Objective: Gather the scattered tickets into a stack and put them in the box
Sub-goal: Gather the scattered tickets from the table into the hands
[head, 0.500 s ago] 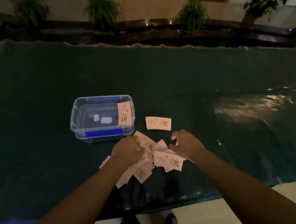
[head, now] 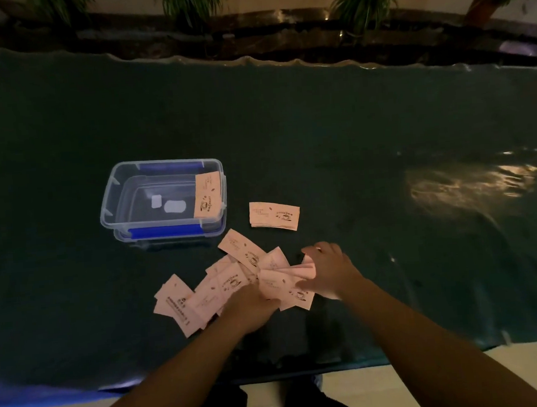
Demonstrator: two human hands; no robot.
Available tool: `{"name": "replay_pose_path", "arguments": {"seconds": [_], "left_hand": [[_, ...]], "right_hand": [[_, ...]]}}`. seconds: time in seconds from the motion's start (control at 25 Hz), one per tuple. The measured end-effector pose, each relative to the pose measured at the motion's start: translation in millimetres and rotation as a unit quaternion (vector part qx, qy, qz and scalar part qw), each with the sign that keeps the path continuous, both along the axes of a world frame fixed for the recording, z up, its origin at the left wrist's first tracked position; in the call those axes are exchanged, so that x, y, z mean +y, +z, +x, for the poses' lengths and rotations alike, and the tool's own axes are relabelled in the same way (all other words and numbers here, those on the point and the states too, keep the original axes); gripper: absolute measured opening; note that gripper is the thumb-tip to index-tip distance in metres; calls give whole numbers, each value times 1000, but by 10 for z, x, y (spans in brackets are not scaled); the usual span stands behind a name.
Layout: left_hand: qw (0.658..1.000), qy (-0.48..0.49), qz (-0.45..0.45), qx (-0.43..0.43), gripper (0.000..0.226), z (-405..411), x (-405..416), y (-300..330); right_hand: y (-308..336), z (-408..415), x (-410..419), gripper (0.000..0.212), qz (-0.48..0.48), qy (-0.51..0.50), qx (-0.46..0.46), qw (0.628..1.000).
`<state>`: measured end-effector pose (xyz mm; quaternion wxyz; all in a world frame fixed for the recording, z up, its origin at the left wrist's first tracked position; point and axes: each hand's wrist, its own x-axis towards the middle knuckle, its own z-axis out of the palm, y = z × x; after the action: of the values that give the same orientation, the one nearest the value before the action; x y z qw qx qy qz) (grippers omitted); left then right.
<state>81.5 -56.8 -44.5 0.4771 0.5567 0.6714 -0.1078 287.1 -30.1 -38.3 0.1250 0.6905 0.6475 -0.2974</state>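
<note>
Several pink paper tickets [head: 203, 293] lie fanned in a loose pile on the dark green table cover, near the front edge. My left hand [head: 252, 309] rests on the pile's near side, fingers curled over tickets. My right hand [head: 329, 272] grips the lifted right edge of a few tickets [head: 300, 269]. A small neat stack of tickets [head: 274, 215] lies apart, just beyond the pile. The clear plastic box [head: 114, 195] with blue clips stands open to the left, with one ticket [head: 208, 195] leaning inside its right wall.
The table cover [head: 385, 163] stretches wide to the right and far side, with a bright glare patch [head: 475, 182] at the right. Potted plants [head: 361, 3] stand behind the table's far edge. Pale floor [head: 526, 363] shows below the front edge.
My left hand has slid back toward me, uncovering more of the pile. My right hand has closed on the right-hand tickets and raised their edge.
</note>
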Motion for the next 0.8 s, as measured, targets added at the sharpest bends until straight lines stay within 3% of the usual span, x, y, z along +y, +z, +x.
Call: {"name": "replay_pose_path", "arguments": {"seconds": [0.16, 0.32, 0.56, 0.8], "left_hand": [[981, 180, -26, -65, 32, 70, -37, -22], [951, 288, -25, -109, 44, 133, 4, 33], [917, 371, -40, -141, 59, 208, -4, 32], [897, 401, -15, -184, 40, 323, -106, 18]], "right_hand": [[-205, 71, 15, 98, 5, 14, 0, 1000], [-343, -59, -9, 87, 30, 62, 22, 997], [-344, -233, -55, 74, 31, 27, 44, 998], [-250, -319, -121, 53, 23, -24, 66, 997]]}}
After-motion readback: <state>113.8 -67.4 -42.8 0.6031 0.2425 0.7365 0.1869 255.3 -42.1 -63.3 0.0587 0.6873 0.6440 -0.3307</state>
